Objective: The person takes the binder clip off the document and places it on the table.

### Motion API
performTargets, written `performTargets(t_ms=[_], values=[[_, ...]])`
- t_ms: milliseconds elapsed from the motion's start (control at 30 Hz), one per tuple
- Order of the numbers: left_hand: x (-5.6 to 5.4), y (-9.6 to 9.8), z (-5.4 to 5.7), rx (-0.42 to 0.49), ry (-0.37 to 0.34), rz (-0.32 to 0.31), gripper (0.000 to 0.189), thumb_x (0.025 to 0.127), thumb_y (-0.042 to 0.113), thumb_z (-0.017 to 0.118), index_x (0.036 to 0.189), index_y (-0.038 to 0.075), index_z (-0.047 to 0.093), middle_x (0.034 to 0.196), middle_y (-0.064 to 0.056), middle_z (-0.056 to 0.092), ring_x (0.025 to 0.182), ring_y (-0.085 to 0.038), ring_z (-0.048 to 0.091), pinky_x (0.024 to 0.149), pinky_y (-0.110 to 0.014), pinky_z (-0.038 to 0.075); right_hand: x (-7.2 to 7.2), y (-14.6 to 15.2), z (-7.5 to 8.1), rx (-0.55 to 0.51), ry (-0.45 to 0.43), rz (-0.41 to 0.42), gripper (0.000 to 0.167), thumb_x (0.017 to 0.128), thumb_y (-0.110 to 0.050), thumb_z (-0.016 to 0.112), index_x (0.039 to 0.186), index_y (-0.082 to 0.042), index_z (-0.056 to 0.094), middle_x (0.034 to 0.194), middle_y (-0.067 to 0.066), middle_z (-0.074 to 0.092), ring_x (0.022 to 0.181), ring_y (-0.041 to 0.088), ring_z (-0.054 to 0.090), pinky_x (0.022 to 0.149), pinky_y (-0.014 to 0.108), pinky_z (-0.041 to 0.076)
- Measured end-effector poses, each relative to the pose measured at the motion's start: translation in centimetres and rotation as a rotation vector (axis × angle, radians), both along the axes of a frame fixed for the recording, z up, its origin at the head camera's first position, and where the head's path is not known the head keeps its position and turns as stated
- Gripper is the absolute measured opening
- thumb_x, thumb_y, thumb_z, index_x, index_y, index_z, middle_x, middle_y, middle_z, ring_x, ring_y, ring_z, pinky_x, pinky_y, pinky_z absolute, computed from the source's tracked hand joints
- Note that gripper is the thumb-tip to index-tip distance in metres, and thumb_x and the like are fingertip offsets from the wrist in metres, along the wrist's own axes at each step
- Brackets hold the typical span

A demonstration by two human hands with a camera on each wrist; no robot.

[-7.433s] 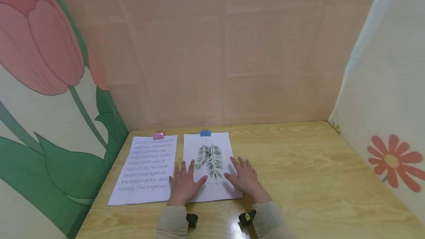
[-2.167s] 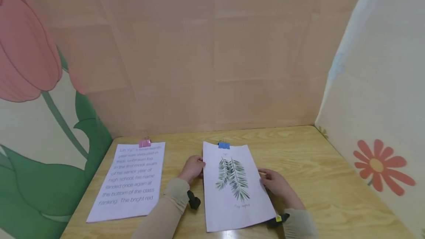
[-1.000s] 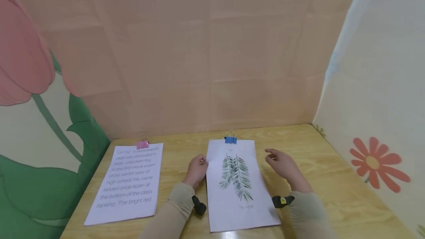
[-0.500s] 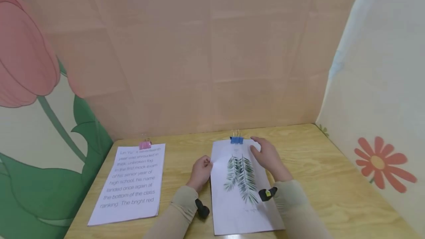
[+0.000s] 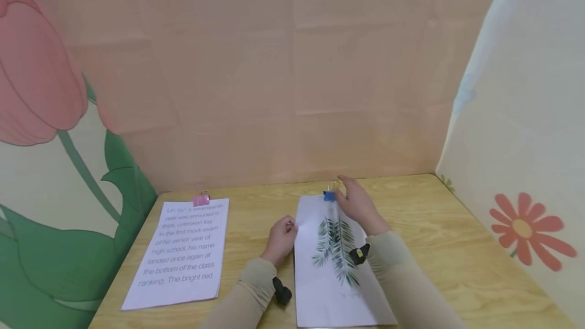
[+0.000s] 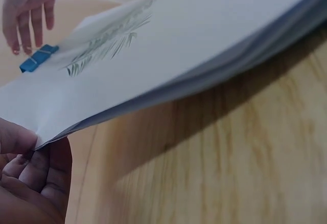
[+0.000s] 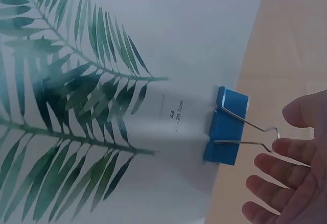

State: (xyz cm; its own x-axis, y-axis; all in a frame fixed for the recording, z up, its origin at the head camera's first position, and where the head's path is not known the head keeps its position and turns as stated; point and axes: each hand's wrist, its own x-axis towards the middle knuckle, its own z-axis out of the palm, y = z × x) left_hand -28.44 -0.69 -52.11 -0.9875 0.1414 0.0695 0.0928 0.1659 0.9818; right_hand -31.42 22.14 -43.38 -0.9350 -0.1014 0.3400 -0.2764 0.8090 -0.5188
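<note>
A stack of white paper [image 5: 315, 298] printed with green palm leaves has a blue binder clip [image 5: 329, 196] on its far edge. My left hand [image 5: 279, 241] pinches the stack's left edge between thumb and fingers; the left wrist view shows that edge of the paper [image 6: 168, 76] raised off the table. Above the far edge, my right hand [image 5: 361, 207] reaches over the blue clip. In the right wrist view, the thumb and fingers of my right hand [image 7: 291, 173] are spread around the wire handles of the clip [image 7: 227, 127], forefinger tip right at one handle.
To the left lies another stack of paper [image 5: 183, 253] with large printed text, held by a pink binder clip [image 5: 201, 200]. Both stacks are on a wood-grain table [image 5: 439, 258]. A peach cloth backdrop [image 5: 292, 90] stands behind, with flower-patterned walls on both sides.
Both hands first lay flat on the leaf-print stack, which has since shifted right. My left hand took its left edge. My right hand let go of the right edge and moved up to the blue clip.
</note>
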Motion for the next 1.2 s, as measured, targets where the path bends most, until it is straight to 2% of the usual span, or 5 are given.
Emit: performTargets(t_ms=[567, 900, 967, 1100, 1200], values=[[0.2, 0.0, -0.2, -0.024, 0.028, 0.036, 0.008, 0.100, -0.003, 0.055, 0.095, 0.000, 0.060, 0.065, 0.004, 0.044, 0.056, -0.010, 0.041, 0.053, -0.024, 0.035, -0.1, 0.2, 0.1, -0.104, -0.061, 0.035, 0.025, 0.107, -0.013, 0.049, 0.124, 0.004, 0.057, 0.130, 0.031, 0.062, 0.121, 0.049, 0.059, 0.097, 0.060, 0.048], [0.3, -0.2, -0.6, -0.008, 0.046, 0.053, 0.009, 0.098, -0.004, 0.055, 0.090, 0.001, 0.057, 0.064, 0.006, 0.040, 0.054, -0.010, 0.038, 0.053, -0.024, 0.033, -0.1, 2.2, -0.7, -0.148, -0.059, 0.269, 0.009, 0.102, -0.003, 0.061, 0.096, 0.000, 0.067, 0.144, 0.034, 0.051, 0.135, 0.054, 0.045, 0.106, 0.066, 0.040], [0.3, -0.3, -0.5, -0.003, 0.040, 0.043, 0.009, 0.099, -0.003, 0.055, 0.091, 0.001, 0.056, 0.064, 0.005, 0.042, 0.054, -0.010, 0.039, 0.053, -0.024, 0.034, 0.0, 2.3, -0.7, -0.173, -0.093, 0.281, 0.011, 0.103, -0.006, 0.061, 0.109, 0.001, 0.067, 0.148, 0.032, 0.048, 0.138, 0.052, 0.043, 0.109, 0.065, 0.037], [0.4, -0.2, -0.3, 0.004, 0.020, 0.038, 0.009, 0.100, -0.002, 0.055, 0.092, 0.001, 0.057, 0.065, 0.004, 0.044, 0.055, -0.010, 0.041, 0.053, -0.025, 0.036, 0.0, 2.1, -0.8, -0.250, -0.132, 0.286, 0.051, 0.103, -0.011, 0.063, 0.148, 0.004, 0.044, 0.147, 0.030, 0.049, 0.137, 0.049, 0.045, 0.109, 0.061, 0.039], [0.6, -0.1, -0.1, 0.010, 0.017, 0.040, 0.008, 0.100, -0.002, 0.055, 0.092, 0.001, 0.057, 0.066, 0.004, 0.045, 0.056, -0.011, 0.042, 0.054, -0.025, 0.036, -0.1, 2.4, -0.7, -0.306, -0.181, 0.299, 0.072, 0.103, -0.015, 0.066, 0.160, 0.002, 0.026, 0.146, 0.029, 0.051, 0.138, 0.047, 0.046, 0.108, 0.059, 0.041]])
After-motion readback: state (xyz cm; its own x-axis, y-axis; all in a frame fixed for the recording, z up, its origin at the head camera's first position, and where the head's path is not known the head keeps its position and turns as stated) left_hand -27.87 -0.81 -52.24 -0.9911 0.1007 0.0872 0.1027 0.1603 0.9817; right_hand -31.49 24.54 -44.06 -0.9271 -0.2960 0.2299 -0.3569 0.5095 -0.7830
